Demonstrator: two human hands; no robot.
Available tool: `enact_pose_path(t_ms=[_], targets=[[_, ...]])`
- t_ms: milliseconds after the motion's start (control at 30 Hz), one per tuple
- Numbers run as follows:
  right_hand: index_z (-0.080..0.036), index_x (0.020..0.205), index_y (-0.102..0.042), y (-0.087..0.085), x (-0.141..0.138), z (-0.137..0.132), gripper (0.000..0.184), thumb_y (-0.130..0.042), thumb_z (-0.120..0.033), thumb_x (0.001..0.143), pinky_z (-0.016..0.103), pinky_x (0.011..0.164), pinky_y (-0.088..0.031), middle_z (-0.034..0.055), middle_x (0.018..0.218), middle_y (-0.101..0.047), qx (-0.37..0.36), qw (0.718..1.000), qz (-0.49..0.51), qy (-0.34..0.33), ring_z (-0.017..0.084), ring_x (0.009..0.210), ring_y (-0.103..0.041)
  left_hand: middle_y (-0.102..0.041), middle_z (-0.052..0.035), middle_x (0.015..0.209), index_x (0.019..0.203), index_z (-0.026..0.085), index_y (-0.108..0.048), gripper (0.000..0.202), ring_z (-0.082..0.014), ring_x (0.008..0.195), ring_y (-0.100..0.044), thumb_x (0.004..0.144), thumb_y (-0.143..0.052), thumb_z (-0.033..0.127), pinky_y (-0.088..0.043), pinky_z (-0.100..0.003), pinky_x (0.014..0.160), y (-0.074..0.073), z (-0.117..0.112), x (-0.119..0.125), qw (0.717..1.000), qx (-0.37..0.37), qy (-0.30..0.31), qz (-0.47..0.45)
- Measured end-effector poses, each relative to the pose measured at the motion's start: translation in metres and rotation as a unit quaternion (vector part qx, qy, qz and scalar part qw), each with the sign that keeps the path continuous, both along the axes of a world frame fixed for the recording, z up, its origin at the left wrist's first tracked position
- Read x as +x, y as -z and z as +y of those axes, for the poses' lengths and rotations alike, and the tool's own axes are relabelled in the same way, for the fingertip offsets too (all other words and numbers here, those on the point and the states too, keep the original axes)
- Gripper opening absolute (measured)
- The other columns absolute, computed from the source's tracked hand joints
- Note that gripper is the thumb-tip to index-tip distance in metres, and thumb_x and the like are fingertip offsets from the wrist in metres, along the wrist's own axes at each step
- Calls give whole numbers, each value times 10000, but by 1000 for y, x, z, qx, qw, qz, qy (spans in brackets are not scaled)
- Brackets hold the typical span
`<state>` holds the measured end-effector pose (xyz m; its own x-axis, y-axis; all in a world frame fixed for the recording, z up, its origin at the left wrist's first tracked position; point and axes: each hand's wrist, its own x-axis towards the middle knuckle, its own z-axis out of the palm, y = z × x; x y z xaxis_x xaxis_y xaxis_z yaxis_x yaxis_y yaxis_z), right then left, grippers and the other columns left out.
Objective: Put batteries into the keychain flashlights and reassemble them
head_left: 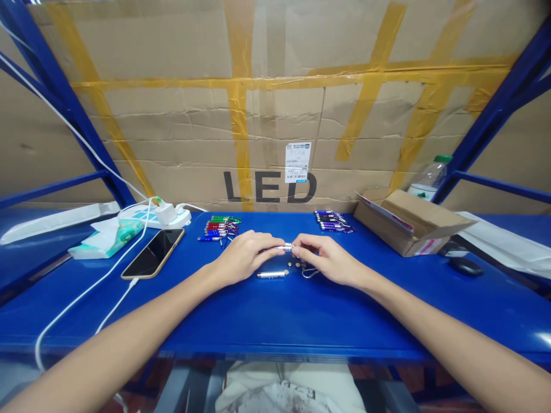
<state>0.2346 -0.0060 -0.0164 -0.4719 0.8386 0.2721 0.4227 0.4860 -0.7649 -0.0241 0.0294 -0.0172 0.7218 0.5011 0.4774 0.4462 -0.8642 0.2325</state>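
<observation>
My left hand (pixel 245 256) and my right hand (pixel 326 257) meet over the blue table (pixel 275 321), both pinched on a small silver keychain flashlight (pixel 284 247) held between their fingertips. Below it on the table lie another silver flashlight body (pixel 271 275), a few small button cells (pixel 293 265) and a metal clip (pixel 309 273) by my right hand. A pile of coloured keychain flashlights (pixel 220 226) lies behind my left hand. A smaller row of purple ones (pixel 332 221) lies behind my right hand.
A phone (pixel 154 253) on a white charging cable (pixel 81 295) lies at the left, with a power strip (pixel 157 216) and a tissue pack (pixel 107 238) behind it. An open cardboard box (pixel 408 221), a plastic bottle (pixel 428 179) and a black mouse (pixel 465 266) are at the right. A cardboard wall marked LED closes the back.
</observation>
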Motion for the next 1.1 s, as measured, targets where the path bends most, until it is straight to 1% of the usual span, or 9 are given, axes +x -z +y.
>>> enact_pose_path(t_ms=[100, 233, 333, 433, 533, 633, 700, 900, 1100], targets=[[-194, 977, -708, 1, 2, 1, 314, -558, -440, 1102, 289, 734, -487, 18, 889, -688, 46, 999, -24, -3, 181, 796, -615, -826, -65, 1105, 1300, 235, -779, 380, -236, 1020, -761, 1151, -482, 422, -521, -347, 878, -1, 1, 0, 1000, -20, 9, 7], [-207, 1043, -693, 4, 5, 3, 270, -498, -367, 1140, 313, 817, -489, 53, 958, -699, 179, 981, -78, -17, 202, 865, -643, -832, -72, 1160, 1302, 224, -794, 382, -238, 1044, -771, 1142, -505, 415, -537, -326, 920, -2, 2, 1, 997, -71, 24, -13], [-220, 1083, -672, 5, 7, 4, 262, -462, -363, 1150, 334, 843, -477, 77, 996, -686, 247, 964, -100, -8, 224, 914, -633, -843, -62, 1048, 1261, 197, -809, 378, -217, 887, -772, 1133, -524, 408, -547, -308, 854, -2, 2, 4, 994, -101, 12, -35], [-223, 997, -642, 3, 5, 3, 302, -455, -407, 1147, 323, 786, -468, 47, 912, -671, 182, 981, -69, 18, 205, 829, -620, -830, -27, 910, 1199, 213, -821, 342, -186, 745, -736, 1117, -560, 420, -528, -289, 766, 0, 1, 5, 993, -105, -5, -50], [-217, 880, -605, 1, 2, 2, 397, -451, -482, 1133, 299, 678, -438, 0, 773, -608, 41, 999, -20, 29, 172, 701, -563, -845, -34, 1043, 1154, 225, -819, 280, -199, 852, -753, 1084, -631, 421, -525, -297, 812, 2, 1, 5, 995, -75, -13, -60], [-212, 866, -596, 3, -1, 3, 411, -515, -550, 1086, 288, 647, -417, -12, 769, -582, -39, 998, 32, 24, 159, 688, -522, -836, -49, 1151, 1187, 223, -794, 266, -226, 978, -753, 1081, -643, 414, -509, -334, 889, 4, 2, 3, 998, -26, -20, -52], [-212, 857, -588, 5, -3, 4, 416, -558, -575, 1057, 287, 654, -409, -16, 772, -570, -62, 995, 72, 24, 154, 694, -505, -832, -55, 1162, 1213, 224, -778, 269, -229, 1003, -746, 1093, -626, 411, -492, -349, 909, 5, 2, 3, 999, 5, -18, -49], [-213, 849, -605, 5, -5, 7, 410, -673, -599, 971, 293, 657, -406, -26, 754, -557, -107, 984, 143, 13, 151, 688, -496, -835, -49, 1100, 1233, 222, -774, 292, -196, 915, -735, 1118, -584, 412, -458, -340, 850, 2, -2, 3, 997, 59, 2, -41], [-214, 908, -618, 3, -6, 5, 386, -699, -586, 969, 296, 663, -415, -27, 790, -548, -105, 984, 143, 6, 151, 700, -500, -837, -61, 1071, 1223, 216, -783, 318, -197, 890, -726, 1131, -553, 415, -452, -348, 833, 0, -2, 2, 996, 87, -12, -26]])
